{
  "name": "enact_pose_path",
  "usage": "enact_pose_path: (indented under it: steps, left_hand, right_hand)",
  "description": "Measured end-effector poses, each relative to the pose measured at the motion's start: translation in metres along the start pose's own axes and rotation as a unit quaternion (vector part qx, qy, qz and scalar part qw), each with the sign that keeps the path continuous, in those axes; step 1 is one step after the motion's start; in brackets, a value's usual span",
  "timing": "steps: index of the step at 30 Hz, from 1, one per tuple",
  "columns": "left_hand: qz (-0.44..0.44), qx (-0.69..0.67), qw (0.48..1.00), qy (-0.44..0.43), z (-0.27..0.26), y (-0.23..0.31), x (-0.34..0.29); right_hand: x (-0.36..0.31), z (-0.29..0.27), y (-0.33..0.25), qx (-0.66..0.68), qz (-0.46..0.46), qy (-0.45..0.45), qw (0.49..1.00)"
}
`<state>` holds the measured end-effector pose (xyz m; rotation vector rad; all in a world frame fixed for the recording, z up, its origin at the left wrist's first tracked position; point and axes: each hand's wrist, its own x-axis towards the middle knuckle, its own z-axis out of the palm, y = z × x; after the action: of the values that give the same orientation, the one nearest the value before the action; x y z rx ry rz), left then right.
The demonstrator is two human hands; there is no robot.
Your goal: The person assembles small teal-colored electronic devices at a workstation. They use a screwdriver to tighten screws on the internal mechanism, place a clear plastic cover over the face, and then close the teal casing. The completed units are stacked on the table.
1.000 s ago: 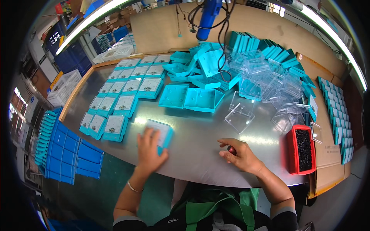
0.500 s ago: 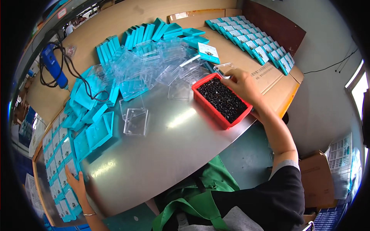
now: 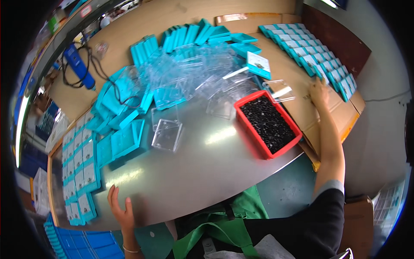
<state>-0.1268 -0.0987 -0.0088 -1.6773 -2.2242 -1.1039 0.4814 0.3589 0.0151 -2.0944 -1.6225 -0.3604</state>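
Observation:
My right hand (image 3: 319, 92) reaches over the cardboard at the right, its fingertips closed on the near end of a teal box with a white printed face (image 3: 320, 74). That box belongs to slanted rows of the same kind. My left hand (image 3: 122, 212) hangs above the metal table's near left part, fingers apart and holding nothing. Left of it, white-faced teal boxes (image 3: 89, 173) lie in rows. Between the hands stands a red bin (image 3: 241, 121) full of small black pieces (image 3: 268, 123). A clear plastic lid (image 3: 279, 91) rests by the bin's far right corner.
Empty teal trays (image 3: 127, 140) and a heap of clear lids (image 3: 189, 71) cover the table's far left and middle. One white-faced teal box (image 3: 258, 64) leans beside the heap. A blue electric screwdriver (image 3: 79, 67) with a dark cable hangs at the left.
My right hand has left the red bin and moved right to the slanted rows of boxes. My left hand has come off the left boxes toward the right. The whole view has shifted.

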Motion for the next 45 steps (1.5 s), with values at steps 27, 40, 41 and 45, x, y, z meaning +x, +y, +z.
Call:
enact_pose_path:
  steps: [27,40,41,45]
  left_hand:
    - [-0.33,-0.71,0.587,-0.205,0.074,0.089,0.011]
    - [-0.119,-0.487,0.828,-0.252,0.073,0.101,0.01]
    - [-0.072,-0.448,0.855,-0.252,0.072,0.101,0.012]
    - [-0.167,-0.47,0.835,-0.233,0.072,0.09,0.009]
  right_hand:
    - [-0.313,-0.146,-0.297,0.787,-0.153,-0.426,0.42]
    - [-0.301,-0.129,-0.285,0.749,-0.066,-0.497,0.434]
    - [-0.298,-0.124,-0.284,0.742,-0.034,-0.52,0.421]
    - [-0.305,-0.135,-0.282,0.773,-0.104,-0.469,0.415]
